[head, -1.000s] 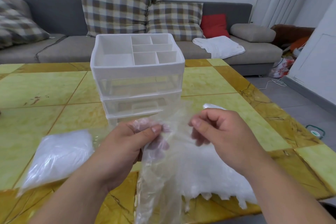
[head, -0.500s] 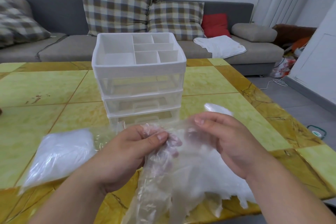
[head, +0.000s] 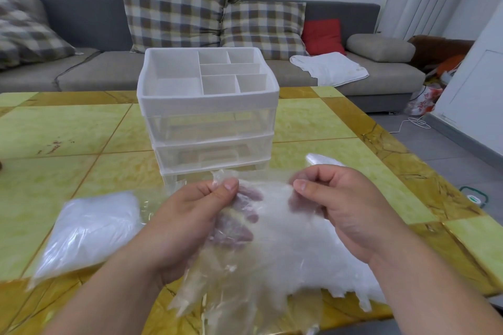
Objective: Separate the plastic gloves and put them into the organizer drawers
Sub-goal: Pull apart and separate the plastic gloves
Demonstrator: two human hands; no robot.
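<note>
While my two hands pull at one clear glove

Because thumb and fingers of my left hand (head: 190, 215) pinch the top edge of the thin plastic glove (head: 268, 196), and my right hand (head: 345, 209) pinches the same film opposite, it hangs stretched between them. Beneath it the white glove pile (head: 343, 280) lies on the yellow table (head: 54, 128). The drawer organizer (head: 209, 106) stands just behind, and a bagged pack (head: 92, 228) lies to the left

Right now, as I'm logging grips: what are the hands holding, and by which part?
Both hands hold one clear plastic glove by its upper edge: left hand pinches the left end, right hand the right end.
</note>
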